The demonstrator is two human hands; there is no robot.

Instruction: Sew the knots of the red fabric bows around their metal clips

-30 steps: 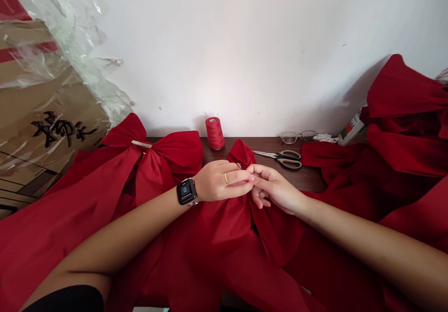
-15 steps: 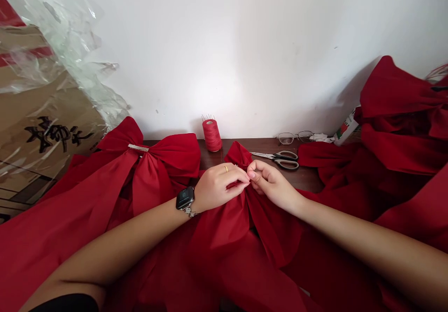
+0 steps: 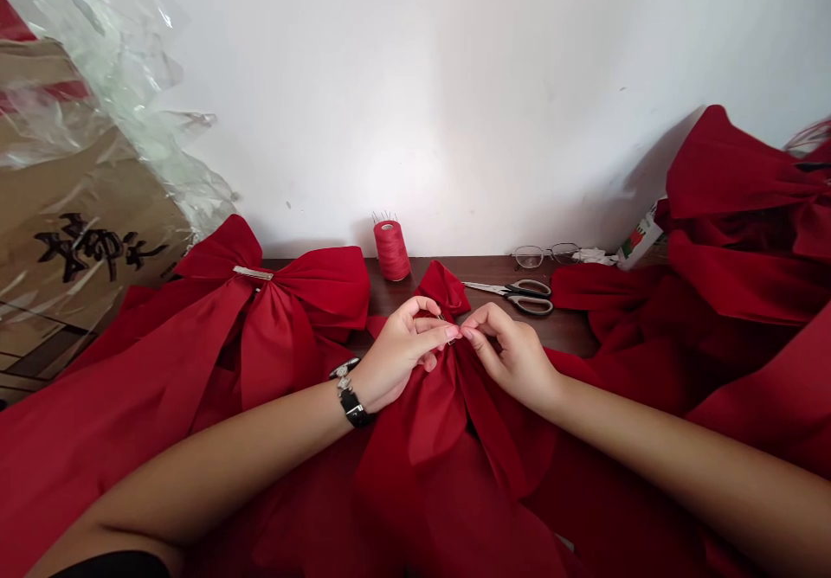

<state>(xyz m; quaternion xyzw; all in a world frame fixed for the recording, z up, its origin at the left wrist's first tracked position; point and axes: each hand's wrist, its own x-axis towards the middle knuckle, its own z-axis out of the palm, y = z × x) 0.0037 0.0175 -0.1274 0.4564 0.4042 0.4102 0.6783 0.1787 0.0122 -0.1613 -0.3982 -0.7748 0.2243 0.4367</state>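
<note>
A large red fabric bow (image 3: 447,405) lies in front of me on the dark wooden table (image 3: 564,329). My left hand (image 3: 399,351), with a watch on the wrist, pinches the gathered middle of this bow between thumb and fingers. My right hand (image 3: 510,353) meets it fingertip to fingertip and pinches the same gathered spot, where a small metal piece glints. Both hands are closed on the cloth. One loop of the bow stands up behind my fingers.
A finished red bow with a metal clip (image 3: 260,301) lies to the left. A red thread spool with needles (image 3: 391,249), scissors (image 3: 519,294) and glasses (image 3: 545,254) stand near the wall. More red fabric (image 3: 733,240) piles at the right; a plastic-wrapped cardboard box (image 3: 71,206) at the left.
My left hand has rolled so the watch face turns away and its fingers curl onto the gather. My right hand has closed in to a pinch on the bow's middle.
</note>
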